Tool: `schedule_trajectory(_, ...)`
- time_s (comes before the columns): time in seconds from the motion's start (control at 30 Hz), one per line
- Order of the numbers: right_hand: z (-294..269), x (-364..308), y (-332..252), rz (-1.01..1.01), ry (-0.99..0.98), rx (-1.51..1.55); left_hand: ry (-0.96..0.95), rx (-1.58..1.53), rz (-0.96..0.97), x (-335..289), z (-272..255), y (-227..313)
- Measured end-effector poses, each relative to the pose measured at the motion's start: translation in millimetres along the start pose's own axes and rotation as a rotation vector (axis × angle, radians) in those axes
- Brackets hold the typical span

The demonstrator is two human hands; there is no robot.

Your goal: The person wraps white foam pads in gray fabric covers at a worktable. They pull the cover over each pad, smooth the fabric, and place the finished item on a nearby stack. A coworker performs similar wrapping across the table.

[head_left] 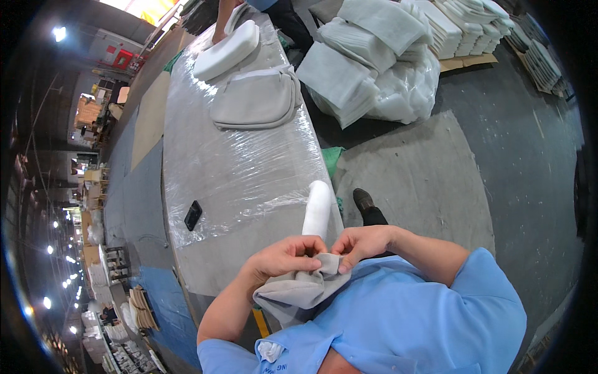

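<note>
Close to my body, a grey fabric cover [299, 288] hangs in folds from both hands. My left hand [288, 257] pinches its upper edge between thumb and fingers. Just beside it, my right hand [360, 244] grips the same edge, thumb on top. The fingertips of the two hands are nearly together, with a bunched fold of fabric between them. Directly beyond my hands, a long white padded piece [316, 209] with a rounded end lies at the table's right edge; its near end is hidden behind my hands.
The table [237, 165] is covered in clear plastic film. On it lie a black phone [194, 215], grey cushion covers [256, 101] and a white foam pad [227, 51], beside another person's arm [223, 19]. Stacked white foam sheets [349, 78] stand on the floor to the right.
</note>
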State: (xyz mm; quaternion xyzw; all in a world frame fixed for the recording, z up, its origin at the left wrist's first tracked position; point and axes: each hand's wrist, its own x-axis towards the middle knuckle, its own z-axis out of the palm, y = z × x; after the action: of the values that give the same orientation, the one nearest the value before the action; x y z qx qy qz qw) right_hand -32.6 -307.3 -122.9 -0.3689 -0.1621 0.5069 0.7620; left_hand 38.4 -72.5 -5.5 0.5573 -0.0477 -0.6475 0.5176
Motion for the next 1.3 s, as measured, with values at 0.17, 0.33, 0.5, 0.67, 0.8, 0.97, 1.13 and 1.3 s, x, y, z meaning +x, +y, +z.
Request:
schedule_trajectory(0.17, 7.3, 9.6, -1.0, -0.319, 0.315, -0.158, 0.048, -0.074, 0.002, 1.3, -17.5, -2.3)
schedule_trajectory(0.33, 19.2, 14.3, 8.3, -0.318, 0.47, -0.133, 0.078, 0.08, -0.208, 12.2, -14.1, 12.5)
schedule_trajectory(0.5, 34.2, 21.4, 5.6, -0.207, 0.759, -0.413, 0.074, 0.155, -0.061, 16.8, -24.4, 2.7)
schedule_trajectory(0.67, 26.4, 15.7, -4.3, -0.239, 0.429, -0.18, 0.132, 0.372, 0.11, 9.3, -18.3, 20.2)
schedule_trajectory(0.8, -1.0, 7.3, 2.2, -0.13, 0.187, 0.003, 0.118, 0.237, 0.108, 5.5, -26.6, 20.4)
schedule_trajectory(0.97, -3.4, 21.9, 12.4, -0.205, 0.327, 0.053, 0.071, 0.128, 0.086, 9.1, -34.7, 16.5)
schedule_trajectory(1.13, 16.9, 25.5, 15.6, -0.375, 0.55, -0.071, 0.172, 0.199, -0.106, 16.4, -40.1, 19.4)
schedule_trajectory(1.3, 34.4, 17.8, -1.9, -0.288, 0.777, -0.291, 0.082, 0.451, -0.191, 15.6, -37.9, 36.9)
